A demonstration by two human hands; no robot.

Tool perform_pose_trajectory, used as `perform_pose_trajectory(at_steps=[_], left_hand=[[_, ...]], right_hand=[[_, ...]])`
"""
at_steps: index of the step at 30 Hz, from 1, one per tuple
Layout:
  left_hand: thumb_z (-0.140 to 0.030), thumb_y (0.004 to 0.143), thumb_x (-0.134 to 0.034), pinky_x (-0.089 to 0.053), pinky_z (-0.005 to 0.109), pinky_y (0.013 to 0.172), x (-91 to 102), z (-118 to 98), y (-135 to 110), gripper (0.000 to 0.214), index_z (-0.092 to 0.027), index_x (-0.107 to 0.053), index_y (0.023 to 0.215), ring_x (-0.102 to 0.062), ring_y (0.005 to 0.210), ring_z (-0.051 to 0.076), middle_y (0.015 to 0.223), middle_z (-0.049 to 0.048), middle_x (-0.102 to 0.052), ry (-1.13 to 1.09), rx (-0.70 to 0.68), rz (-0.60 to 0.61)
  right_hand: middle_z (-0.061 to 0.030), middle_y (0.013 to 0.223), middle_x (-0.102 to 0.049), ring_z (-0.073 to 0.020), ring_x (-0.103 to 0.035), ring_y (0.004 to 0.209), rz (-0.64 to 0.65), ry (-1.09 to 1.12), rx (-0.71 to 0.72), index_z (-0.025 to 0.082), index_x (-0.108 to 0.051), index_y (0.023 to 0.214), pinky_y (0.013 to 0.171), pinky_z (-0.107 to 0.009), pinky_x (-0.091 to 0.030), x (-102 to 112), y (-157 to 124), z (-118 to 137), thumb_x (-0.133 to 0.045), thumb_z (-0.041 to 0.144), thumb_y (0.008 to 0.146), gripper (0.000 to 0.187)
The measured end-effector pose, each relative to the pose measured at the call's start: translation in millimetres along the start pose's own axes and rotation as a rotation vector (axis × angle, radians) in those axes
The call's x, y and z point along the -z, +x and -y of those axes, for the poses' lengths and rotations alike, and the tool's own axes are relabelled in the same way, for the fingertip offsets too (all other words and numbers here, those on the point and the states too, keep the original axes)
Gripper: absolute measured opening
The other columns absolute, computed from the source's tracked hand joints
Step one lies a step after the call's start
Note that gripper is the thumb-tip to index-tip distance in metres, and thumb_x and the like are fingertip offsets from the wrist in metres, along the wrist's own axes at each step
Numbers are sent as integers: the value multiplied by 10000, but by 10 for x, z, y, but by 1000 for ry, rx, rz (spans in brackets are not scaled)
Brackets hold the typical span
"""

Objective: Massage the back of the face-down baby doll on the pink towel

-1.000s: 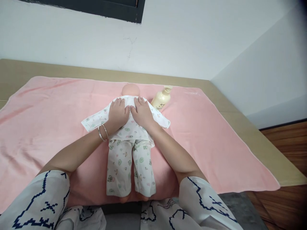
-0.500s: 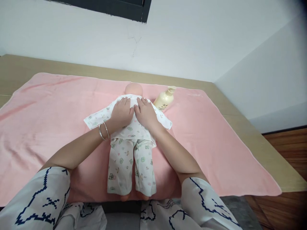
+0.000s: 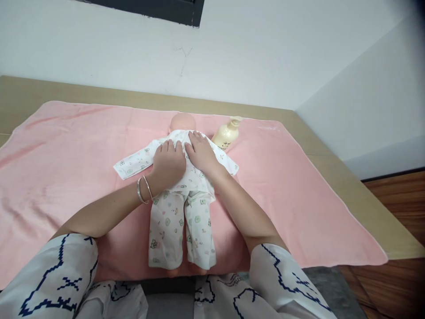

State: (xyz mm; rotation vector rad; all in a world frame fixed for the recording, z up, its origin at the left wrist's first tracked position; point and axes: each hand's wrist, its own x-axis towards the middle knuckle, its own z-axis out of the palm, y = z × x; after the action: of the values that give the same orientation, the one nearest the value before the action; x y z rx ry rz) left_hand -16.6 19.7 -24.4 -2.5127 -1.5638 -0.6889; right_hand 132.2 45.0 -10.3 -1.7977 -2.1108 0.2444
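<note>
A baby doll (image 3: pixel 182 122) lies stretched out on a pink blanket (image 3: pixel 83 146), its bald head away from me and its feet at the near edge. It wears a white printed top (image 3: pixel 191 180) and matching trousers (image 3: pixel 167 232). My left hand (image 3: pixel 170 165) rests on the left side of the doll's back, fingers extended. On the right side, slightly farther up, my right hand (image 3: pixel 202 153) lies flat with its fingers spread towards the shoulder. A pale yellow pump bottle (image 3: pixel 226 134) lies or leans on the blanket just right of the doll's shoulder.
The blanket covers most of a wooden table (image 3: pixel 335 175), whose bare border shows at the back and right. Behind it stands a white wall (image 3: pixel 133 53) with a dark frame (image 3: pixel 166 9) at the top. Brown wood (image 3: pixel 398 204) shows at the lower right.
My left hand has slid down the doll's back a little towards me. My right hand has shifted slightly up towards the shoulder. The view has tilted a bit.
</note>
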Motion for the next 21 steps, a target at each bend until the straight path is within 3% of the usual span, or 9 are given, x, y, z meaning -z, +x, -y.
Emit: perform_pose_trajectory(at_steps=[4,7,11,14,17,21], left_hand=[[-330,969,-394,-394,565,1127,-97,218,188,501,-47,-533,1359,-509,1353,375,1406,256,-569,-107,79,17],[-353,977,-377,-335,589,1166,-148,257,215,545,-17,-500,1388,-455,1407,381,1455,269,-525,-110,114,-10],[-327,988,-373,-338,596,1157,-103,63,39,520,-37,-506,1399,-471,1399,386,1455,262,-531,-80,58,-68],[-297,1003,-341,-344,589,1153,-46,-44,-51,493,-58,-527,1392,-499,1380,374,1435,253,-555,-66,-9,-58],[-285,999,-336,-371,570,1145,-58,21,17,482,-69,-545,1375,-495,1384,362,1436,244,-555,-89,-15,-22],[-317,966,-387,-368,547,1172,-211,239,211,508,-67,-525,1386,-466,1407,343,1465,213,-539,-191,64,-19]], right_hand=[[-250,1576,-377,-378,-339,1484,-24,-110,-2,24,-370,1514,1208,-572,-253,-23,-191,225,-289,288,1017,569],[-271,1532,-435,-383,-398,1446,-46,-191,55,5,-417,1479,1210,-560,-243,10,-301,325,-280,267,1017,548],[-244,1523,-461,-368,-415,1436,17,-116,101,43,-471,1442,1192,-557,-280,96,-191,168,-274,242,1007,517],[-217,1576,-396,-357,-328,1492,44,-8,71,77,-441,1472,1202,-570,-267,99,-32,-10,-276,282,1013,528],[-223,1595,-357,-368,-283,1511,-3,-8,15,66,-392,1506,1212,-574,-247,32,-8,-14,-277,300,1018,554],[-275,1556,-394,-384,-331,1485,-55,-108,6,7,-373,1506,1216,-544,-255,-67,-204,221,-304,267,1009,565]])
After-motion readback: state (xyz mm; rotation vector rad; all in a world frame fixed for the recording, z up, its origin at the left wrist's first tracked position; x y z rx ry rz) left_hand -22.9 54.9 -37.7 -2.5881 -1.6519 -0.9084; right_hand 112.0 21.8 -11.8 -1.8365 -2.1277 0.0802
